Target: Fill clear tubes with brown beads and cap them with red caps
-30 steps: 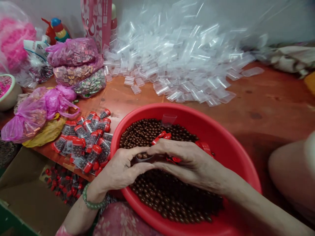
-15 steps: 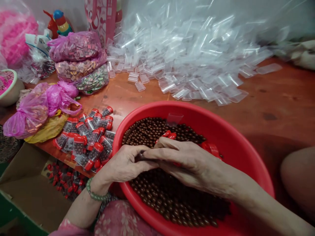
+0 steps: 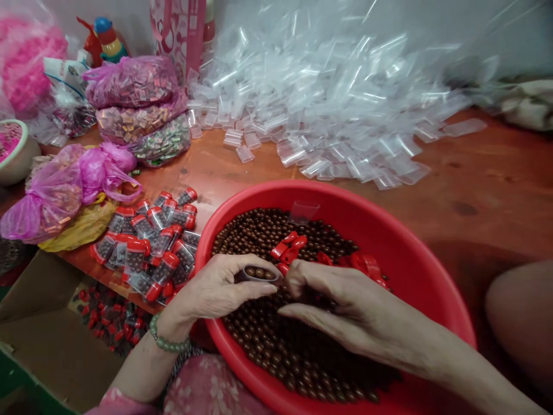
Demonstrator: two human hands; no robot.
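Observation:
My left hand [image 3: 220,288] pinches a small clear plastic case [image 3: 265,280] between thumb and fingers, its open end facing up. Brown balls show inside the mouth of the case. My right hand [image 3: 345,300] is just to its right, above the brown balls [image 3: 294,369] in a red basin [image 3: 389,213]. Its fingers are curled but the thumb stands apart from them; the palm is hidden. Red caps [image 3: 290,248] lie on the balls beyond my hands, with more to the right. One clear case [image 3: 303,212] leans near the basin's far side.
Filled cases with red caps [image 3: 162,239] lie heaped left of the basin. More are in a cardboard box [image 3: 47,328] below. A large pile of clear cases [image 3: 311,115] covers the table's back. Pink bags [image 3: 133,86] stand at the left; a knee [image 3: 522,311] is at the right.
My right hand has drawn back from over the case, uncovering its mouth and the balls in it, and several red caps. My left hand stays nearly in place.

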